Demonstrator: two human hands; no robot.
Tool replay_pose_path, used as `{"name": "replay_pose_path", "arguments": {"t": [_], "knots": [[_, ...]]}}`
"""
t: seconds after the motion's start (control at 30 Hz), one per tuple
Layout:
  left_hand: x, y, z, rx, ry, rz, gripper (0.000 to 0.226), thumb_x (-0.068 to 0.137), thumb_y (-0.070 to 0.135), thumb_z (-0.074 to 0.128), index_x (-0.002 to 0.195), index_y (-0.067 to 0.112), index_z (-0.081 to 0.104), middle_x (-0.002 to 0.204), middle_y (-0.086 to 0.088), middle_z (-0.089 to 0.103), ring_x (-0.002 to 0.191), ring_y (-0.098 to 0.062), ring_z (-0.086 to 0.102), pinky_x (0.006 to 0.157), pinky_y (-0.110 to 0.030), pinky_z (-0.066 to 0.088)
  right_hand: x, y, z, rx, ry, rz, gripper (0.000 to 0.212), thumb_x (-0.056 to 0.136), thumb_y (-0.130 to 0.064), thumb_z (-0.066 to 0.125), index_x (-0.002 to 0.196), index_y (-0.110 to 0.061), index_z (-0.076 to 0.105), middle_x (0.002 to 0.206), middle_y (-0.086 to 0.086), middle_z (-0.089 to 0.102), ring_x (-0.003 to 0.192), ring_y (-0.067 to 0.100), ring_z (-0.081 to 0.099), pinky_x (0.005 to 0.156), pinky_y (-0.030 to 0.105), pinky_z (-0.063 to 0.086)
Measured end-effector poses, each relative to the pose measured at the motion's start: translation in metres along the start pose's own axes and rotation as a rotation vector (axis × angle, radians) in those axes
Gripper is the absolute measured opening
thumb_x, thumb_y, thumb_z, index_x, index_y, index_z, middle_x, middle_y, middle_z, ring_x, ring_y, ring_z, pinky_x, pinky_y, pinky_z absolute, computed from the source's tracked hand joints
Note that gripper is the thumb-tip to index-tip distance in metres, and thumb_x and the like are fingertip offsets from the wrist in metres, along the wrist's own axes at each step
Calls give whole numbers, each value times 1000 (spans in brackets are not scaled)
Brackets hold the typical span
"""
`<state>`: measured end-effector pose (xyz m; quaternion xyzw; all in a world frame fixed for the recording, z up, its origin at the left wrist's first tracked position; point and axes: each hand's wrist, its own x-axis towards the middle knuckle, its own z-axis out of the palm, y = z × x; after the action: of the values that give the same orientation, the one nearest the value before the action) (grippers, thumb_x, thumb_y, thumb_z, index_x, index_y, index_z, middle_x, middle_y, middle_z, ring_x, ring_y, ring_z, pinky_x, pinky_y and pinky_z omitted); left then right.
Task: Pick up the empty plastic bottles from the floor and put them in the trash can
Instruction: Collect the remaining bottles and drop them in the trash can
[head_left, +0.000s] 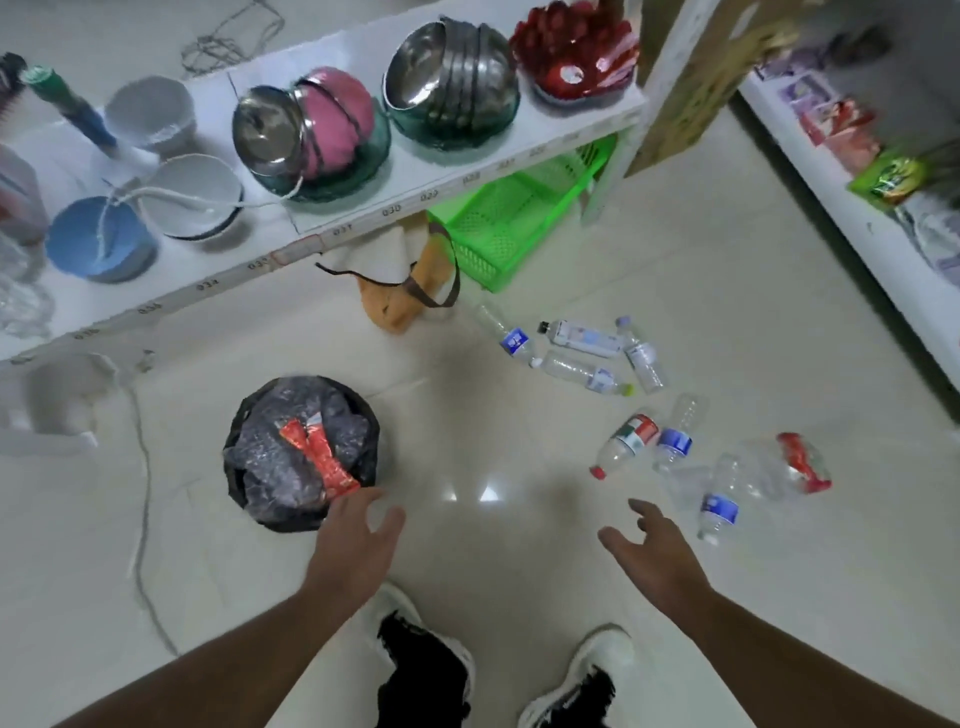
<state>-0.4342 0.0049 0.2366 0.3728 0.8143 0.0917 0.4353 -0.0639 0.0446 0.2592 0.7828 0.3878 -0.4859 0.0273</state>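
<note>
Several empty plastic bottles lie scattered on the pale tiled floor to my right: a far cluster and a nearer cluster, with a red-and-green labelled bottle, a blue-labelled bottle and a crushed red-labelled bottle. The trash can, lined with a black bag and holding a red wrapper, stands on the floor at front left. My left hand hovers open just right of the can's near rim, holding nothing. My right hand is open with fingers spread, a little left of the blue-labelled bottle, not touching it.
A white shelf with metal bowls, plastic bowls and a red dish runs along the left and back. A green basket and an orange bag sit under its end. Another shelf stands at right. A cord trails on the floor. My shoes are below.
</note>
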Motion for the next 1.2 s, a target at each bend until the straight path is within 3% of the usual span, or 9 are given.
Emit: {"name": "replay_pose_path", "arguments": {"t": [0.2, 0.3, 0.4, 0.47, 0.67, 0.8, 1.0, 1.13, 1.2], "knots": [[-54, 51, 83, 153, -119, -9, 45, 101, 40, 71, 141, 19, 66, 143, -15, 60, 118, -26, 60, 107, -39, 43, -18, 116, -53, 110, 12, 110, 82, 87, -54, 74, 158, -31, 42, 154, 8, 50, 139, 25, 54, 107, 37, 46], [-84, 88, 131, 225, -197, 41, 49, 102, 44, 68, 145, 22, 63, 146, -14, 57, 125, -31, 61, 107, -41, 45, -26, 167, -86, 173, 30, 172, 85, 86, -55, 74, 160, -29, 41, 156, 10, 49, 144, 27, 50, 110, 40, 46], [-105, 140, 178, 316, -279, 130, 51, 102, 49, 65, 147, 27, 60, 149, -11, 52, 128, -30, 59, 100, -39, 45, -30, 206, -120, 281, 72, 208, 86, 87, -54, 75, 161, -29, 39, 157, 10, 47, 141, 26, 52, 103, 35, 47], [-109, 175, 204, 333, -300, 190, 50, 102, 49, 65, 148, 28, 60, 151, -9, 51, 131, -30, 58, 105, -41, 46, -31, 222, -139, 334, 96, 191, 86, 86, -55, 74, 161, -31, 39, 156, 8, 48, 139, 25, 55, 103, 34, 47], [-99, 236, 255, 366, -244, 198, 55, 100, 45, 68, 149, 21, 59, 153, -12, 53, 135, -34, 58, 111, -45, 46, -21, 257, -177, 431, 160, 178, 86, 84, -56, 77, 159, -32, 41, 155, 9, 48, 141, 24, 52, 111, 36, 44], [-94, 246, 273, 381, -292, 200, 65, 97, 46, 71, 154, 20, 53, 153, -9, 52, 137, -30, 56, 108, -44, 46, -15, 270, -177, 519, 165, 237, 86, 84, -55, 79, 158, -31, 43, 156, 9, 48, 139, 24, 53, 101, 32, 44], [-56, 266, 291, 429, -350, 163, 73, 92, 50, 75, 155, 22, 50, 153, -10, 55, 140, -33, 56, 112, -46, 46, -3, 261, -180, 495, 124, 290, 87, 85, -54, 79, 159, -30, 42, 157, 9, 45, 142, 23, 50, 98, 33, 42], [-27, 294, 293, 454, -412, 169, 79, 88, 55, 73, 157, 24, 48, 154, -8, 54, 139, -31, 56, 109, -44, 46, 16, 244, -194, 432, 84, 332, 89, 86, -53, 80, 160, -25, 41, 158, 13, 46, 145, 25, 48, 106, 37, 44], [-8, 307, 296, 476, -430, 175, 85, 84, 58, 72, 157, 26, 46, 154, -6, 54, 139, -30, 56, 109, -44, 47, 40, 235, -200, 412, 78, 355, 88, 86, -52, 80, 161, -26, 40, 156, 12, 47, 141, 25, 52, 101, 35, 45]]}}
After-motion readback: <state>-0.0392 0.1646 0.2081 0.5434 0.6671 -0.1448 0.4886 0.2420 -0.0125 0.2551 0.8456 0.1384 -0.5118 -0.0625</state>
